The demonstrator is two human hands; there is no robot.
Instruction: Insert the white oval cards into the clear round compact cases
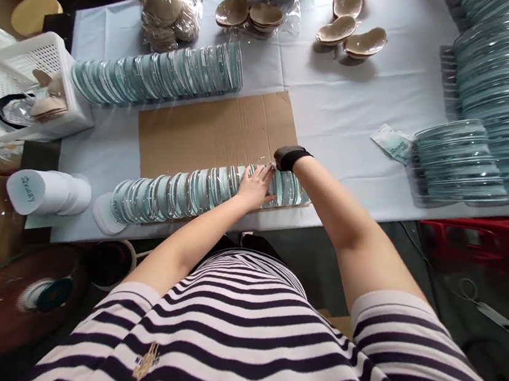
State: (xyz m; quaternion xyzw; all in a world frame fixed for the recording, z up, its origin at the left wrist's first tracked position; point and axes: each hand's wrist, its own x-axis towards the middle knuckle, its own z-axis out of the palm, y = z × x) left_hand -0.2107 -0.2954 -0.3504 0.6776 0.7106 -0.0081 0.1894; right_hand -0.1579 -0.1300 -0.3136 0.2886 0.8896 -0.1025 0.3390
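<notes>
A long row of clear, teal-tinted plastic packs (pixel 174 196) stands on edge along the near side of the table. My left hand (pixel 255 187) rests on top of this row near its right end, fingers spread and lying over the packs. Close beside it, my right hand (pixel 287 157), in a dark glove with a black cuff, bends down at the row's far edge. Its fingers are curled, and their tips are hidden against the packs, so what they hold cannot be made out. A flat cardboard sheet (pixel 215 133) lies under and behind the row.
A second row of packs (pixel 162 74) stands behind the cardboard. Beige molded cups (pixel 365 43) and a bagged bundle (pixel 168 4) lie at the back. Stacked packs (pixel 503 91) fill the right side. A white basket (pixel 71 112) and white rounded stacks (pixel 45 192) are left; a fan (pixel 18 303) stands below.
</notes>
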